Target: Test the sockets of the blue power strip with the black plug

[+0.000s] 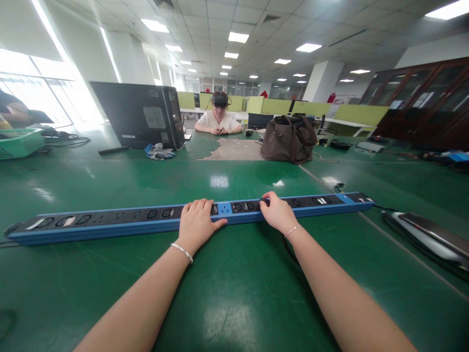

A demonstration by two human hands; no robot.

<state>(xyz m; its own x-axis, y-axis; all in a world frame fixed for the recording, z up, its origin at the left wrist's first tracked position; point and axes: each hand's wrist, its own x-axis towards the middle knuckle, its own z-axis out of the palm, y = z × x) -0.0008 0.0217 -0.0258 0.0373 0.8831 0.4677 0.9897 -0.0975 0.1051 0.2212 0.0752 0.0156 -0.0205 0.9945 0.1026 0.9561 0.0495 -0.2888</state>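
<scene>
A long blue and black power strip lies across the green table, its row of sockets facing up. Over its middle, my left hand grips it, fingers across the top and thumb stretched along the near side, beside a blue socket. Further right, my right hand is closed on a black plug at the strip's sockets. From under that hand a black cable hangs down behind my forearm. How deep the plug sits is hidden by my fingers.
A black computer case stands at the back left, with gloves by it. A brown bag sits at the back. Across the table is a seated person. A green basket is far left; a dark, shiny device lies right.
</scene>
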